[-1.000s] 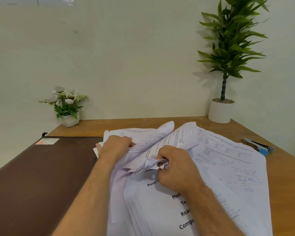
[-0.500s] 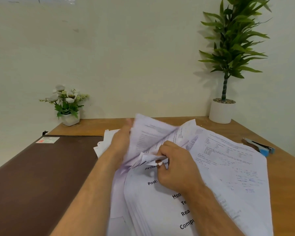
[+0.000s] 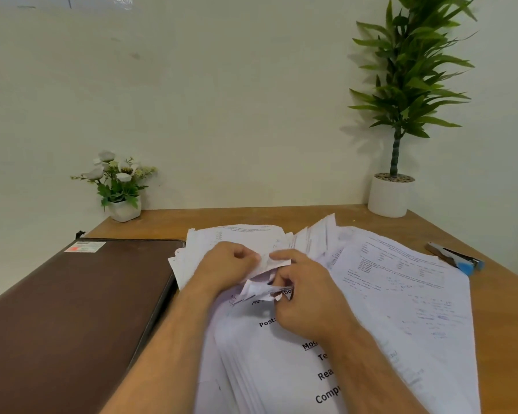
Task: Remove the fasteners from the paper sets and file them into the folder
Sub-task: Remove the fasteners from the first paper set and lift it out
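A thick stack of printed white paper sets (image 3: 281, 363) lies in front of me on the wooden table, with more sheets (image 3: 401, 282) fanned out to the right. My left hand (image 3: 226, 268) pinches a folded-back sheet at the stack's top corner. My right hand (image 3: 305, 297) grips the crumpled corner of the pages just below it, fingers curled round the paper. The fastener itself is hidden under my fingers. A closed brown folder (image 3: 72, 309) lies flat to the left of the papers.
A blue and grey staple remover (image 3: 455, 258) lies on the table (image 3: 506, 309) at the right. A small white flower pot (image 3: 123, 204) stands at the back left and a tall potted plant (image 3: 392, 192) at the back right, against the wall.
My left hand lifted a sheet up and back, then came down; it now pinches the paper beside my right hand. My right hand stayed at the crumpled corner.
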